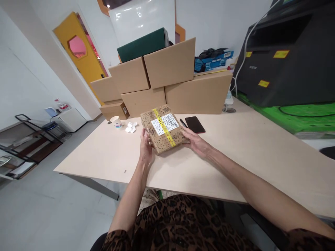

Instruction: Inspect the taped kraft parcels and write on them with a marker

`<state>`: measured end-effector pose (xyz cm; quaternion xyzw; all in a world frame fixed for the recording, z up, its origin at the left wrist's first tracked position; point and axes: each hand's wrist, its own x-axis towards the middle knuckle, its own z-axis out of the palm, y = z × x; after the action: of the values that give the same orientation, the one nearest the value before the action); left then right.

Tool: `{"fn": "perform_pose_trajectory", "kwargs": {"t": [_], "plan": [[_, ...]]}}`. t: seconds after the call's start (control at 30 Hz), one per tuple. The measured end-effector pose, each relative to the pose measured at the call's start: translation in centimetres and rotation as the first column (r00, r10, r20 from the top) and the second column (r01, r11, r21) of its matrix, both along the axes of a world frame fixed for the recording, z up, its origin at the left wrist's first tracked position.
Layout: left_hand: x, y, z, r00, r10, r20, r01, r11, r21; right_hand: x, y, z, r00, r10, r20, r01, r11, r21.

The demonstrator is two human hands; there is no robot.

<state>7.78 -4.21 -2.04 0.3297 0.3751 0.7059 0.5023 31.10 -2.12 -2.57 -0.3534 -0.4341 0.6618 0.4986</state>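
Note:
A flat cardboard parcel (pixel 151 130) with dark specks, a white label and a strip of yellow tape is held between my two hands, tilted a little toward me over the table. My left hand (pixel 145 144) grips its left edge, the fingers partly hidden beneath it. On the opposite side my right hand (pixel 196 141) clasps the lower right corner, thumb at the top edge and fingers underneath. Just beyond that hand lie a black pen (pixel 183 122) and a dark tablet or notebook (pixel 195 124).
Stacked cardboard boxes (pixel 197 94) line the back of the table (pixel 104 157), a green box (pixel 142 45) on top. A paper cup (pixel 116 122) and crumpled tissue (pixel 131 127) stand at the left. A large black printer (pixel 282 66) rises at the right beside a blue basket (pixel 216 62).

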Motion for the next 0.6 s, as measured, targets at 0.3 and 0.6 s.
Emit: {"fn": "perform_pose_trajectory", "kwargs": {"t": [0.3, 0.6], "plan": [[-0.3, 0.1, -0.3, 0.999, -0.031, -0.024, 0.032, 0.998, 0.046, -0.1, -0.2, -0.8, 0.999, 0.048, -0.013, -0.046, 0.988, 0.145], [-0.5, -0.2, -0.1, 0.974, -0.104, -0.204, 0.141, 0.974, 0.178, -0.2, 0.0, -1.0, 0.999, 0.029, 0.016, -0.033, 0.879, 0.476]]}}
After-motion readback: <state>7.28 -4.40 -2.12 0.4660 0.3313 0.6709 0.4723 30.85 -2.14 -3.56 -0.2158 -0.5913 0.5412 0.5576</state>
